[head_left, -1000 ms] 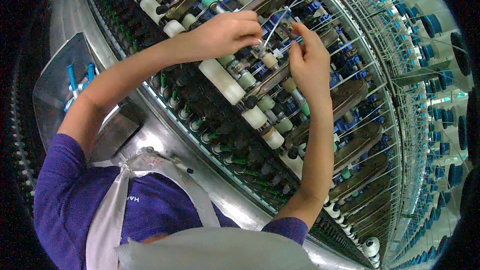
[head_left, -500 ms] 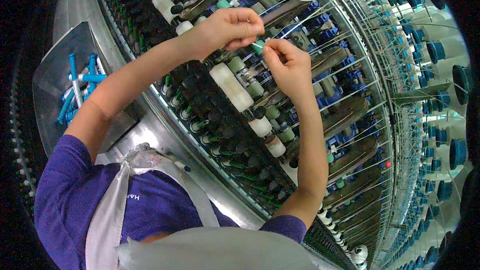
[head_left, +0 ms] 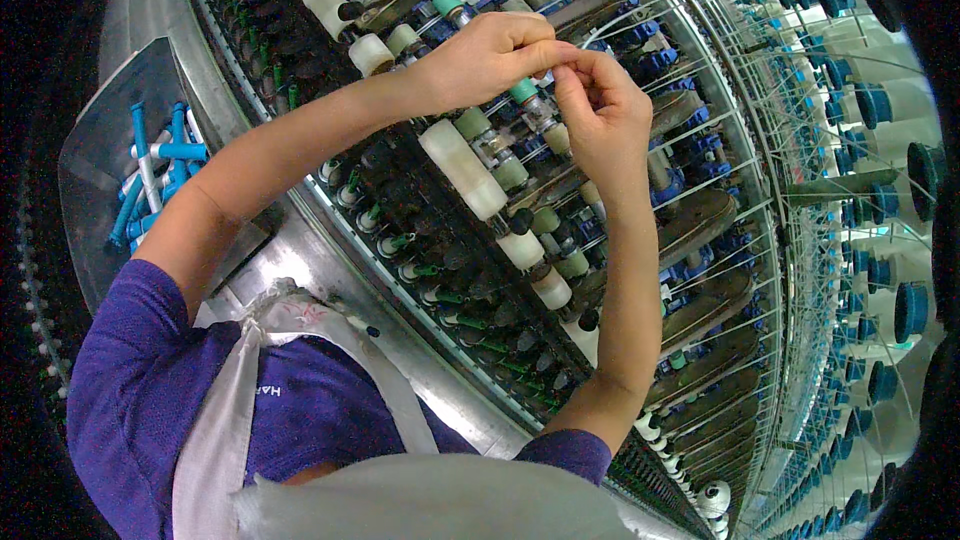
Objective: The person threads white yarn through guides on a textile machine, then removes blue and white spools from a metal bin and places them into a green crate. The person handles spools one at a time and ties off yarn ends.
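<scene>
My left hand (head_left: 500,58) and my right hand (head_left: 608,108) meet above the rollers of a spinning machine, thumbs and forefingers pinched together. A thin white strand (head_left: 603,34) runs up and away from the fingertips; the part between the fingers is hidden. Just below the pinch lies a green roller (head_left: 524,91) on its metal holder. A thick white roller (head_left: 462,168) sits nearer to me, beneath my left wrist, untouched.
Left of me stands a grey bin (head_left: 95,155) with several blue and white tubes (head_left: 180,152). A row of green-tipped spindles (head_left: 395,245) runs along the metal ledge (head_left: 330,270). White spools with blue ends (head_left: 910,310) hang at the right, behind thin metal rods.
My hands have come together from slightly apart, the right moving up and right, the left reaching a little farther right. The short white strand seen between them is now covered by fingers.
</scene>
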`<control>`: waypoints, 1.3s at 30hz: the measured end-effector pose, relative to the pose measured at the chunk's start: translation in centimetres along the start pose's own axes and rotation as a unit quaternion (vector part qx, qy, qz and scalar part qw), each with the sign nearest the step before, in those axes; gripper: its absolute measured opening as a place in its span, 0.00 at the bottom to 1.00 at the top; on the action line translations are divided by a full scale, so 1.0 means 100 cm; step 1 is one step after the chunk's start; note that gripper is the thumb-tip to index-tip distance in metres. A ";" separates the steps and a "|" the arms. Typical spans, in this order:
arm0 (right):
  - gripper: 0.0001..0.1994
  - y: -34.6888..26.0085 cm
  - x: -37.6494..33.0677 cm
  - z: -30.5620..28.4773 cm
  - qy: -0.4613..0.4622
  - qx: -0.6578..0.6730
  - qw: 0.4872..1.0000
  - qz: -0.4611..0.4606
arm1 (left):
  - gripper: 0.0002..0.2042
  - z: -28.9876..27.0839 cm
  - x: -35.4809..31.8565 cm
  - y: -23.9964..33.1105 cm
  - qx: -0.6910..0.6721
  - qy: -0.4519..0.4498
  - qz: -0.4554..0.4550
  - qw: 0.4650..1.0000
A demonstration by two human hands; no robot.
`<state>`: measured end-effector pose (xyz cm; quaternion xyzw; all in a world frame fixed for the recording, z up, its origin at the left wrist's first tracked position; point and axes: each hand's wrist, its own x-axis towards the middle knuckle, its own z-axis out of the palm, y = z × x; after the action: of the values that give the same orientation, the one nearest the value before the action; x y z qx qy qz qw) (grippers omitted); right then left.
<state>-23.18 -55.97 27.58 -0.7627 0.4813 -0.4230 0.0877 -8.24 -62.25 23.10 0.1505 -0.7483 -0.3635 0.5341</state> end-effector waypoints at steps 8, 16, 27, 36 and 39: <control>0.06 0.026 0.033 -0.029 -0.020 -0.056 0.995 0.082 | 0.06 -0.030 -0.020 -0.025 0.362 0.165 0.238 0.886; 0.07 0.071 0.076 -0.041 -0.250 -0.406 0.879 0.001 | 0.06 -0.052 -0.067 -0.042 0.428 0.110 0.239 0.865; 0.07 0.080 0.080 -0.016 -0.295 -0.415 0.860 0.007 | 0.08 -0.069 -0.093 -0.024 0.412 0.057 0.199 0.887; 0.08 0.087 0.075 -0.002 -0.318 -0.376 0.870 0.007 | 0.07 -0.076 -0.114 -0.031 0.416 0.041 0.165 0.893; 0.07 0.089 0.075 -0.001 -0.307 -0.374 0.875 -0.010 | 0.07 -0.083 -0.126 -0.038 0.411 0.031 0.172 0.895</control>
<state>-27.81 -66.64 27.05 -0.8351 0.5446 0.0434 -0.0646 3.55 -60.33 13.04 0.2367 -0.8281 0.0784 0.5021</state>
